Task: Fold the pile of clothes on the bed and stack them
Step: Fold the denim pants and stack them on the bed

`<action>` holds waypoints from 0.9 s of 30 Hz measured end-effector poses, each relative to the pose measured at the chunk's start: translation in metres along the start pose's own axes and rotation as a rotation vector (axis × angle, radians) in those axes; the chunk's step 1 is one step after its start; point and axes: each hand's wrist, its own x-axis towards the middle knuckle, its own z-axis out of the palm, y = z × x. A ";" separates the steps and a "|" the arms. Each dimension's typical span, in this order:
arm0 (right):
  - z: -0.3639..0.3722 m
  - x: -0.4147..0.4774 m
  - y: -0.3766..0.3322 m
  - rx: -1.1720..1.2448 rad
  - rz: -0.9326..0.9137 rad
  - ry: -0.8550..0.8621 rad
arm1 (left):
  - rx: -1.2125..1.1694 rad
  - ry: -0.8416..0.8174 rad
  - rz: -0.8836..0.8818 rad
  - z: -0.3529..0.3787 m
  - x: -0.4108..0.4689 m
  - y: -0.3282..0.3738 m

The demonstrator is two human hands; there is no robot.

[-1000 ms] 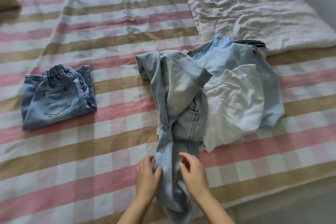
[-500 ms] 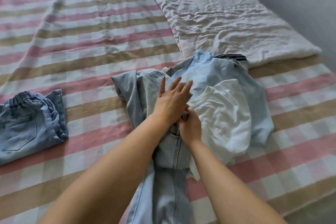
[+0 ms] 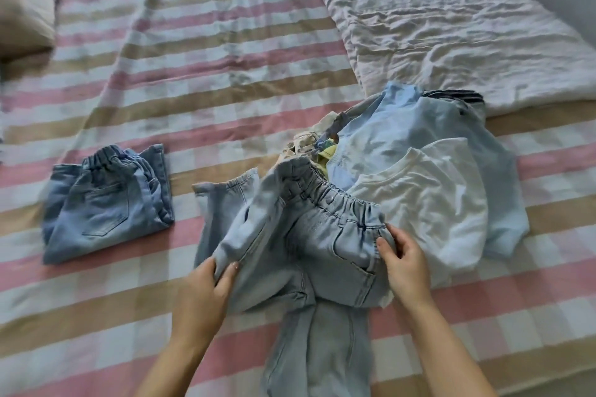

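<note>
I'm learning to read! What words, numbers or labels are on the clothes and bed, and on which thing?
None: no word, number or label can be read here.
The unfolded jeans show a bare waistband, no tag.
The folded jeans show a plain pocket.
The colourful cloth in the pile is too hidden and blurred to tell.

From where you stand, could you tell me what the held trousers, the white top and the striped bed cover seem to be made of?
The pale jeans: washed denim, matte, with stitched seams, a pocket and a gathered elastic waistband. The white top: soft knit, likely cotton jersey; matte, smooth rolling folds. The striped bed cover: thin woven cloth, probably cotton; flat, finely creased.
</note>
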 end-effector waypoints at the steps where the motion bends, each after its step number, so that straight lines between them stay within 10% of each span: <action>1: -0.002 0.000 0.006 -0.031 0.010 0.015 | -0.028 -0.033 -0.067 0.004 -0.008 -0.014; 7: -0.005 0.014 0.028 -0.165 0.110 0.007 | -0.046 -0.246 -0.275 0.038 -0.018 -0.042; 14: 0.002 0.027 0.008 -0.089 0.049 -0.050 | -0.023 -0.080 0.105 0.055 0.051 0.016; 27: 0.009 0.007 -0.035 0.248 0.168 -0.354 | -0.012 -0.220 0.131 0.076 0.109 0.040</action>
